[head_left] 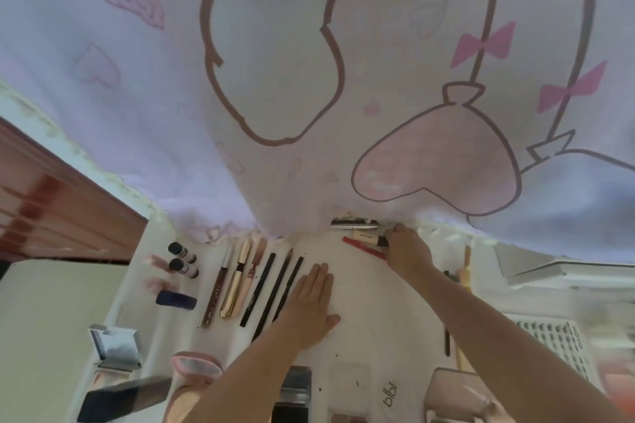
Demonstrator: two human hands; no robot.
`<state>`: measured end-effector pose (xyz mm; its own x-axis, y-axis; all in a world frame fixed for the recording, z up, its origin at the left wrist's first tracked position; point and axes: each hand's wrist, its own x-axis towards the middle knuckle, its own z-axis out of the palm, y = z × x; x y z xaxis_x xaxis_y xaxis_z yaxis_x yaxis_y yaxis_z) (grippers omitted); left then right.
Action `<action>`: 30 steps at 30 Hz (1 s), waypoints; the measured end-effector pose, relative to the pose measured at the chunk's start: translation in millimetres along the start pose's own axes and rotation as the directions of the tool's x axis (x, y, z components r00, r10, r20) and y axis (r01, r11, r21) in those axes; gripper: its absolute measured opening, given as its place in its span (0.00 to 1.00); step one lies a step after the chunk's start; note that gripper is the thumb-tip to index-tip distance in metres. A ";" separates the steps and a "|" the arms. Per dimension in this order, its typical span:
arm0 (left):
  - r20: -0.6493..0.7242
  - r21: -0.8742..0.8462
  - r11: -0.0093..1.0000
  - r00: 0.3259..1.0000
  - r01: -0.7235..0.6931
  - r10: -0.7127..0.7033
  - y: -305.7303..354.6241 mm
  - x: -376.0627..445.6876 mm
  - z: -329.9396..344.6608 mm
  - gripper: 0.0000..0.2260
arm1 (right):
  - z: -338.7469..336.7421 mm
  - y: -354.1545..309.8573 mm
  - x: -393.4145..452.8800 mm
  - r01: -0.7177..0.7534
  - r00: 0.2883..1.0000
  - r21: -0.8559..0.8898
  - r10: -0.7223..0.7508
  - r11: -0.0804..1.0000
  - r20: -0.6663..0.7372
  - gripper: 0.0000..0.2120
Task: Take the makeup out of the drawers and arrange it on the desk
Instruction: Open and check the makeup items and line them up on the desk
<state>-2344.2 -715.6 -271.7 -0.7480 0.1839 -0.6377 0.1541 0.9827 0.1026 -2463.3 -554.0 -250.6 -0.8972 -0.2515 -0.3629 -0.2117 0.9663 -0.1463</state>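
Both hands reach over the white desk (360, 288). Left hand (314, 306) lies flat, fingers straight, its edge covering the lower ends of three black pencils (275, 288). Right hand (407, 251) is curled round a small brush (372, 240) at the desk's far edge, over a red pencil (364, 248). A pink printed curtain (309, 62) hangs behind, hiding that edge. Gold tube (235, 288) and two small bottles (182, 259) lie to the left. Blurred compacts (115, 347) are cut off below.
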 end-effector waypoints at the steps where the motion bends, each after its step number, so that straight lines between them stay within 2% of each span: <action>1: 0.009 0.001 1.000 1.000 0.000 0.000 0.4 -0.2 0.1 0.31 | -0.6 2.6 -1.6 0.014 1.000 0.017 -0.014 1.000 0.003 0.15; 5: 0.022 -0.014 1.000 1.000 0.011 -0.011 3.0 -0.8 1.6 0.31 | -5.6 16.4 -19.5 0.084 0.996 0.093 -0.082 0.992 -0.018 0.13; 9: 0.014 -0.050 0.999 1.000 0.019 -0.018 4.8 -2.3 0.9 0.32 | -10.3 23.8 -50.9 0.159 0.987 0.276 -0.160 0.948 -0.018 0.13; 11: -0.020 -0.226 0.974 0.999 0.025 -0.030 7.6 -5.6 -3.3 0.34 | -11.9 20.8 -67.4 0.153 0.987 0.392 -0.162 0.907 -0.010 0.11; 13: -0.125 -0.500 0.866 0.990 -0.004 -0.067 13.7 -8.8 -9.4 0.35 | -12.9 13.6 -80.4 0.131 0.989 0.486 -0.144 0.864 -0.010 0.09; 15: -0.246 -0.628 0.771 0.966 -0.100 -0.076 23.0 -13.4 -19.1 0.30 | -12.3 3.0 -88.2 0.104 0.993 0.544 -0.119 0.833 -0.007 0.08; 17: -0.339 -0.586 0.789 0.940 -0.185 -0.031 35.1 -20.6 -26.3 0.19 | -9.2 -7.6 -94.9 0.064 0.998 0.606 -0.062 0.793 -0.025 0.11; 19: -0.408 -0.542 0.807 0.913 -0.235 -0.008 44.1 -26.6 -27.7 0.12 | -7.3 -14.8 -98.1 0.010 0.999 0.643 0.019 0.766 -0.039 0.16; 21: -0.444 -0.559 0.790 0.895 -0.250 -0.031 47.6 -32.1 -28.4 0.11 | -8.7 -18.3 -98.8 -0.029 0.997 0.622 0.067 0.783 -0.037 0.21; 23: -0.451 -0.619 0.746 0.889 -0.246 -0.081 50.8 -38.7 -31.5 0.15 | -13.8 -21.6 -100.0 -0.037 0.997 0.638 0.070 0.769 -0.026 0.23; 25: -0.421 -0.766 0.593 0.891 -0.248 -0.171 53.4 -43.0 -39.6 0.19 | -23.7 -24.1 -103.5 -0.015 0.996 0.726 0.078 0.687 -0.053 0.23; 27: -0.344 -0.895 0.371 0.912 -0.247 -0.224 54.8 -45.3 -51.2 0.20 | -35.2 -26.0 -111.3 0.055 0.986 0.750 0.081 0.659 -0.143 0.23; 30: -0.156 -0.985 0.098 0.968 -0.139 -0.196 54.6 -49.9 -64.9 0.20 | -41.9 -27.0 -120.8 0.196 0.952 0.640 0.012 0.743 -0.305 0.23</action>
<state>-2340.3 -669.8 -184.8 -0.8552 -0.0109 -0.5182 -0.5169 0.0914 0.8512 -2365.5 -547.5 -164.2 -0.9751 -0.2114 -0.0664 -0.0849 0.6334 -0.7691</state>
